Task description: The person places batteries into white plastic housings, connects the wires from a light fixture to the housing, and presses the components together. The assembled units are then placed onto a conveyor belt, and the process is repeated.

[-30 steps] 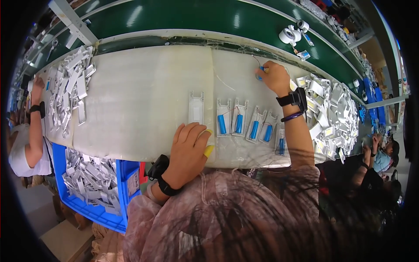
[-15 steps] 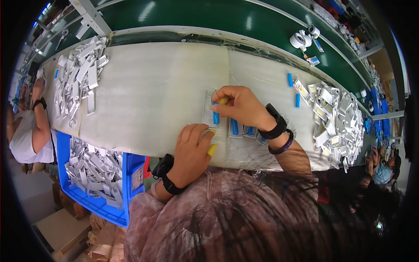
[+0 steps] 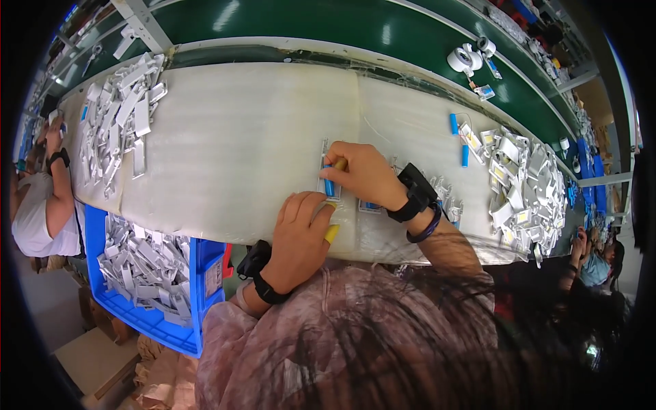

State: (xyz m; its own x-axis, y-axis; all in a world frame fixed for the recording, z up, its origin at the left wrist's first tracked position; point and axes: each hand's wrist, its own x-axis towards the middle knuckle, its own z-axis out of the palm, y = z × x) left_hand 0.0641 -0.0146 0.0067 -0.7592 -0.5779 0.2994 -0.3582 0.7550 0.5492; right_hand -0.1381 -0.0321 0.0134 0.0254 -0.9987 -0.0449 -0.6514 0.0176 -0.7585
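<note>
Fingers (image 3: 336,152) of our right hand (image 3: 365,174) pinch blue cell (image 3: 329,189) in white casing (image 3: 324,145); our left hand (image 3: 295,239) rests on surface (image 3: 219,137) near casing, fingers released.

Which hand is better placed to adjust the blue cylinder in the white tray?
Right hand, likely: it's over the white tray, right at the blue cylinder. The left hand lies by the tray's near end, off the cylinder.

A pale sheet covers the bench (image 3: 225,137). At nine o'clock sprawls a pile of white casings (image 3: 126,113); at three, a larger heap (image 3: 529,178), with two blue cylinders (image 3: 454,124) near its ten o'clock edge. A slim white casing (image 3: 337,192) lies near the middle; other casings (image 3: 456,205), partly hidden, lie toward its four.
</note>
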